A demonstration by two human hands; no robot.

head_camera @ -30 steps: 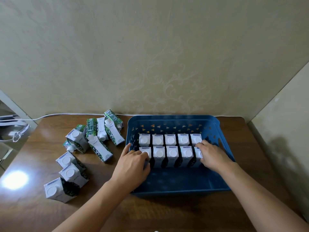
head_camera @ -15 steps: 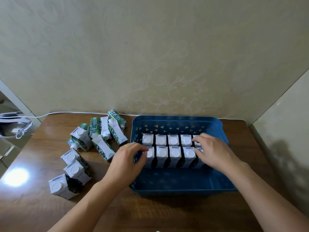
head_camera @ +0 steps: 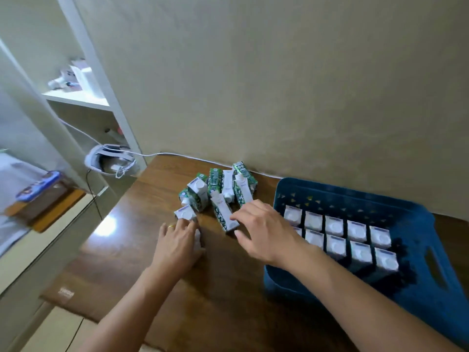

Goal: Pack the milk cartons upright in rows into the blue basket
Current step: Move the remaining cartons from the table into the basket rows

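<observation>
The blue basket (head_camera: 355,196) stands on the right of the wooden table, with two rows of upright white-topped milk cartons (head_camera: 335,226) along its far side. A pile of loose green-and-white cartons (head_camera: 220,189) lies to its left by the wall. My left hand (head_camera: 177,247) lies over a carton (head_camera: 198,241) on the table, fingers wrapped on it and fingertips touching another upright carton (head_camera: 186,214). My right hand (head_camera: 264,232) hovers with fingers spread at the near end of a lying carton (head_camera: 223,214), thumb and forefinger on either side of it.
The near half of the basket holds no cartons. A white cable (head_camera: 203,158) runs along the wall behind the pile. A white headset (head_camera: 109,161) sits at the table's far left corner beside a white shelf unit (head_camera: 83,97). The table's left edge (head_camera: 101,237) drops to the floor.
The view has swung left. Both hands have left the basket's cartons and moved left to the loose cartons on the table.
</observation>
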